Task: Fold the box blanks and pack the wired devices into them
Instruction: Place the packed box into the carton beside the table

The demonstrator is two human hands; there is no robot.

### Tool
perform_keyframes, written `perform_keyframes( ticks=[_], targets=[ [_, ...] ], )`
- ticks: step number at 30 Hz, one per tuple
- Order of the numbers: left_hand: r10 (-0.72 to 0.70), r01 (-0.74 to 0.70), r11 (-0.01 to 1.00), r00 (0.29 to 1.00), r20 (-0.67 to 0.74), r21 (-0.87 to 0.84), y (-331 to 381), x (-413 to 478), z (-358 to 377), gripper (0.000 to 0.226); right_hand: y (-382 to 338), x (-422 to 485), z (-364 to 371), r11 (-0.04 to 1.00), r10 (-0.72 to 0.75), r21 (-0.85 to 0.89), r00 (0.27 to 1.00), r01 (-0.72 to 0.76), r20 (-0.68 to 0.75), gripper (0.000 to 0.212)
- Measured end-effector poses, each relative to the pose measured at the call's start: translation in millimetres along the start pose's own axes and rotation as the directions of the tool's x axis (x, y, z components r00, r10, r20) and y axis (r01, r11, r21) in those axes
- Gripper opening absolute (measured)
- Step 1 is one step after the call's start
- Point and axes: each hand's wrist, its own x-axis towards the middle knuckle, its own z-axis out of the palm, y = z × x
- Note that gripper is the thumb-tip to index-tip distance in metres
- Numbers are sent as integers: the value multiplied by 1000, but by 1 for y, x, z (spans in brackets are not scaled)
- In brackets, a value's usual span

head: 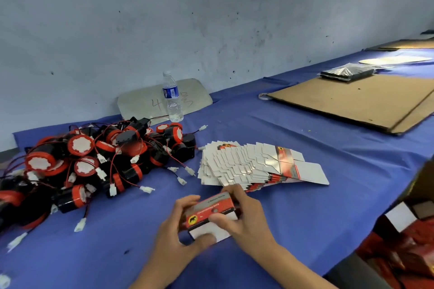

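head view: one wide frame looking down on a bench (305,206) covered in blue cloth
box: a red, grey and white box (211,212) is sitting near the bench's front edge, just in front of the blanks, with a white flap sticking out toward the person
left hand: the left hand (175,232) is gripping the box's left end, fingers curling over the top and the thumb (204,240) pressing on the white flap
right hand: the right hand (244,216) is gripping the box's right side, fingers curling over the far edge and the thumb lying across the front face
blanks: a fanned stack of flat blanks (256,164) is lying mid-bench, just behind the hands, white sides mostly up, red print showing along the near edges
devices: a heap of black and red devices (94,162) with red and black wires and white plugs is covering the bench's left end, beside the blanks
bottle: a clear bottle (172,97) is standing upright at the bench's back edge, behind the heap
plate: a pale plate (199,95) is leaning on the wall behind the bottle
cardboard: a brown cardboard sheet (352,101) is lying flat toward the bench's far right, with a dark wrapped packet (347,73) at its back edge
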Motion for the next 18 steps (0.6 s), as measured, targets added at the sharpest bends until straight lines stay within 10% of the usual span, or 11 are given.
perform_keyframes(
  ticks=[3, 7, 9, 14, 18],
  targets=[
    [11, -12, 1000, 1000, -25, -28, -7, 2, -4, 83, 1, -3, -33, 992, 6, 117, 896, 51, -444, 37],
    [-60, 53, 996, 994, -92, -77, -3, 1, -6, 69, 13, -6, -102, 994, -68, -31, 364, 104, -929, 43],
    [-87, 77, 990, 993, -77, -120, 6, 5, -2, 61, 25, -11, -133, 998, -16, -3, 225, 58, -974, 44],
    [-205, 210, 972, 977, 56, -106, 25, 16, 10, 73, 56, -15, -145, 950, 37, -47, 262, -308, -964, 79],
    [-296, 291, 950, 955, -31, -111, 44, 18, 12, 71, 62, 10, -119, 880, -22, -314, 628, -358, -778, 78]
  ],
)
